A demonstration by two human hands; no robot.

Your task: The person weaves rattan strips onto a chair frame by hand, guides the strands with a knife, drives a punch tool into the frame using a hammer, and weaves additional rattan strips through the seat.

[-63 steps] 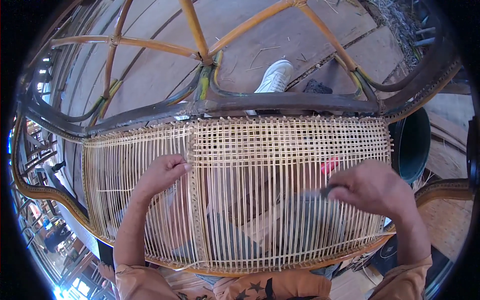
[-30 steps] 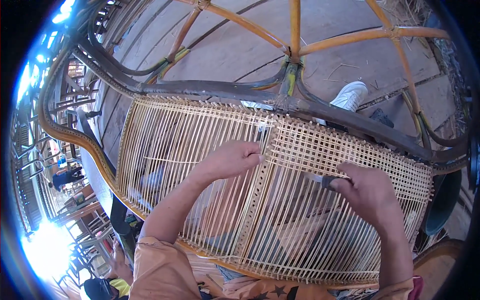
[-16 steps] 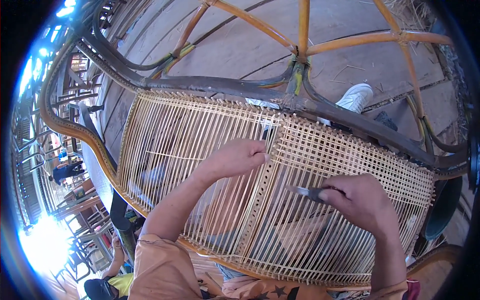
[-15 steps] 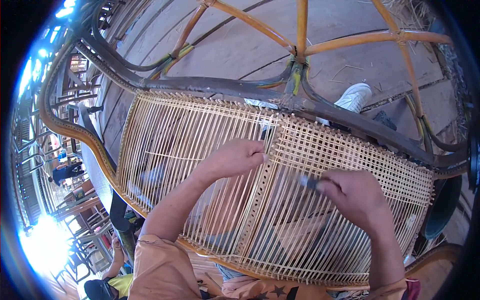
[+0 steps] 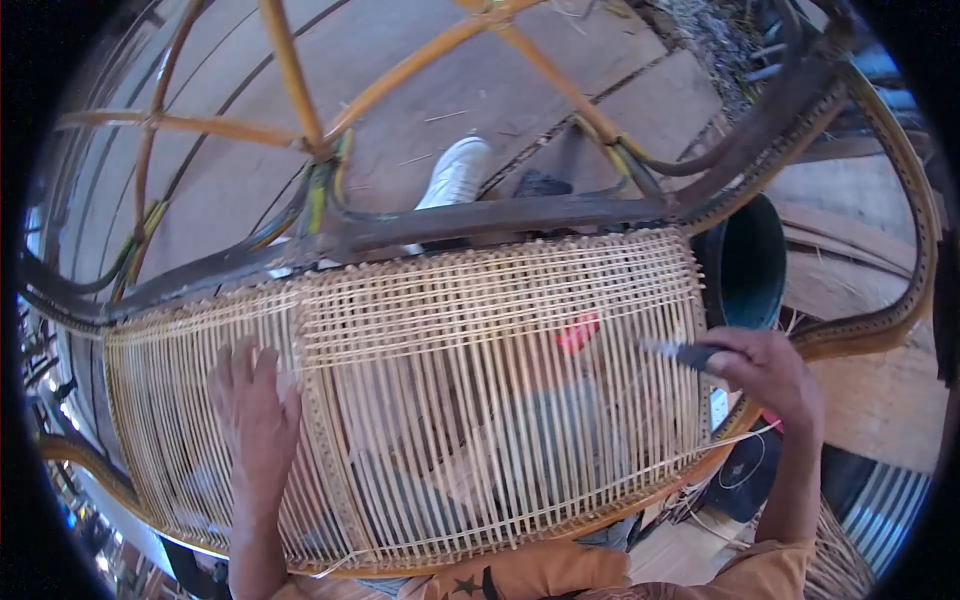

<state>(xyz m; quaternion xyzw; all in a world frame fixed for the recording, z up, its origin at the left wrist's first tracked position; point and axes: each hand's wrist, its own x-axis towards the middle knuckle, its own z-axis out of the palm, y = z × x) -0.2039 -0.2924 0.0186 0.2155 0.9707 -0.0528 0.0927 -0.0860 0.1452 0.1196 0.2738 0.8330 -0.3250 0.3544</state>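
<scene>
Your left hand [image 5: 255, 415] lies flat, fingers spread, on the woven rattan panel [image 5: 480, 390] across your lap, steadying it, while your right hand [image 5: 765, 370], fingers pinching a dark-handled tool [image 5: 685, 353], points its tip into the weave near the panel's right edge.

White shoe [image 5: 455, 172] at twelve o'clock on grey paved ground [image 5: 420, 90], dark round bucket [image 5: 745, 262] at two o'clock, small red object [image 5: 578, 332] near centre seen through the strands, wooden planks [image 5: 880, 400] at four o'clock.
</scene>
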